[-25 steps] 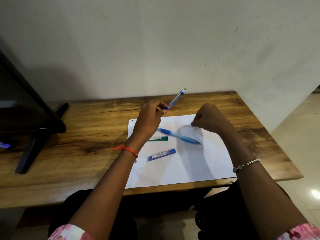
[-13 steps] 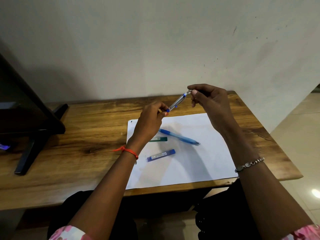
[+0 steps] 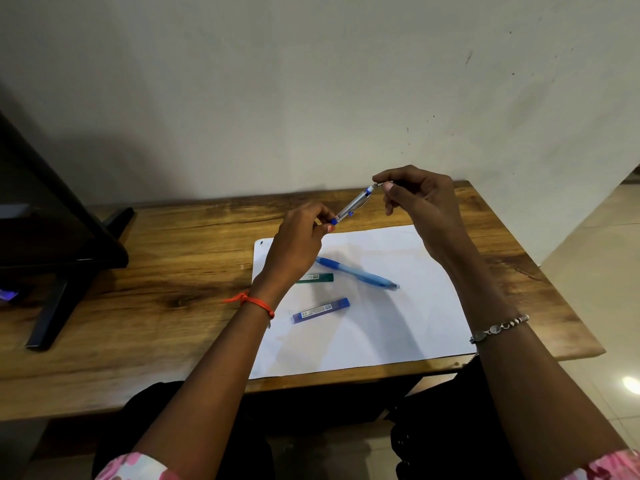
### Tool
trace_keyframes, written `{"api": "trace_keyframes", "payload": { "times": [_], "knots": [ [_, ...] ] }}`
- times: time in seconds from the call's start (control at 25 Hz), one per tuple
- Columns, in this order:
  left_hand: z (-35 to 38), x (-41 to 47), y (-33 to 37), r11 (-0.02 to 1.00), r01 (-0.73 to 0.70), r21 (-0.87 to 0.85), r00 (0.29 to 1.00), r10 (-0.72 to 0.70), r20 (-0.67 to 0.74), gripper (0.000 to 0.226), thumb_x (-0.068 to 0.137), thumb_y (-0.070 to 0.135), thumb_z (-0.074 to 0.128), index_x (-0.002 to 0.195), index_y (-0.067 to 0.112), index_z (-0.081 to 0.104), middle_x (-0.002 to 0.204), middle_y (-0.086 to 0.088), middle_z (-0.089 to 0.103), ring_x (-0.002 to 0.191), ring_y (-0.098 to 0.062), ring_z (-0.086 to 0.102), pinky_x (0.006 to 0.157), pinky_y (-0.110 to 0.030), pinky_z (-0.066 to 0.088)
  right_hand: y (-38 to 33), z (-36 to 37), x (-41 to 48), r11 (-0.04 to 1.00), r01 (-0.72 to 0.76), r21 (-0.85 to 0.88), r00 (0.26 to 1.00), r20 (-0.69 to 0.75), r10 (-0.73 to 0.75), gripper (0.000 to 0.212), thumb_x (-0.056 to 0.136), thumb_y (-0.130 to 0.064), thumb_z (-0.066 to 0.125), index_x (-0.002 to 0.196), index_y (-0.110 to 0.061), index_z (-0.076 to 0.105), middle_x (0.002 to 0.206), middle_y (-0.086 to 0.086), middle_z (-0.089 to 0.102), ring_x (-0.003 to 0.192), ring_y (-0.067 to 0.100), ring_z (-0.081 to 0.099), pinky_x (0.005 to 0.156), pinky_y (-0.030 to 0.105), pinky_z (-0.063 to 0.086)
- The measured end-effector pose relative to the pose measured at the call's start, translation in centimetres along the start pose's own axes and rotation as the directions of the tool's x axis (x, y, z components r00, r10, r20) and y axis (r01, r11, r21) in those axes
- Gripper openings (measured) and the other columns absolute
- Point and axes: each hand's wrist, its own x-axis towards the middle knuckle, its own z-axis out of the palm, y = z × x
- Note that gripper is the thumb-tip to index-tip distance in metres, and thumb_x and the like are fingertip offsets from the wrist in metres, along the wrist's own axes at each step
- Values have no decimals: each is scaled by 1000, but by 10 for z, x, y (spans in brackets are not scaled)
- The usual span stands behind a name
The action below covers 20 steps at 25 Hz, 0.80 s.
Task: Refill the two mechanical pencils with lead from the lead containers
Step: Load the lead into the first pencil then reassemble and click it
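Desk area, home or office undetermined. Varnished brown wooden desk (image 3: 173,258) against a plain off-white wall (image 3: 311,81). Black flat screen on a stand (image 3: 41,209), pale glossy floor tiles (image 3: 595,271)

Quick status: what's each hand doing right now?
Left hand: holds the clear, blue-trimmed plastic mechanical pencil by its lower end.
Right hand: pinches that pencil's top end.

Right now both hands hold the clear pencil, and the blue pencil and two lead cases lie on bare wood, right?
Not bare wood: the head view shows the blue pencil, green case and blue case lying on white paper. Left hand and right hand do hold the clear pencil.
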Motion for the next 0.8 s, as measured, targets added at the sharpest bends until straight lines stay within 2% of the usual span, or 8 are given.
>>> {"api": "trace_keyframes", "payload": {
  "times": [0.16,0.28,0.44,0.6,0.8],
  "knots": [
    [1,0,0,1000,3,11,1000,-3,4,12,87,6,55,95,5,64,102,-12,66,84,-14,52,70,-25,39,1,-1,0,995,8,101,999,-40,-4,23,88,1,52,103,-7,67,71,8,59,64,21,53,60,26,48],
    [2,1,0,1000,-4,11,1000,4,6,12,87,6,56,96,5,64,102,-12,66,83,-14,52,63,-19,39,3,0,2,989,-2,149,1000,-21,6,27,90,3,48,108,-8,65,77,9,57,67,20,53,58,25,48],
    [2,0,0,1000,0,15,1000,0,7,13,87,7,56,96,5,64,103,-12,66,83,-14,52,69,-24,39,4,-1,2,989,-20,148,1000,13,19,23,93,0,45,100,-8,65,74,8,58,71,21,55,58,26,47],
    [1,0,0,1000,3,12,1000,-3,7,13,87,6,56,96,5,65,103,-12,66,83,-15,53,71,-25,39,1,-2,1,976,7,219,999,-40,2,15,93,-6,49,96,-15,60,78,1,73,72,22,63,56,24,47],
    [1,0,1,1000,3,6,1000,-3,10,13,86,6,56,95,4,65,103,-13,65,83,-15,53,71,-25,39,-2,-1,1,975,-19,222,998,-48,30,8,92,-9,52,94,-15,58,83,-11,75,86,17,71,63,25,49]
  ]
}}
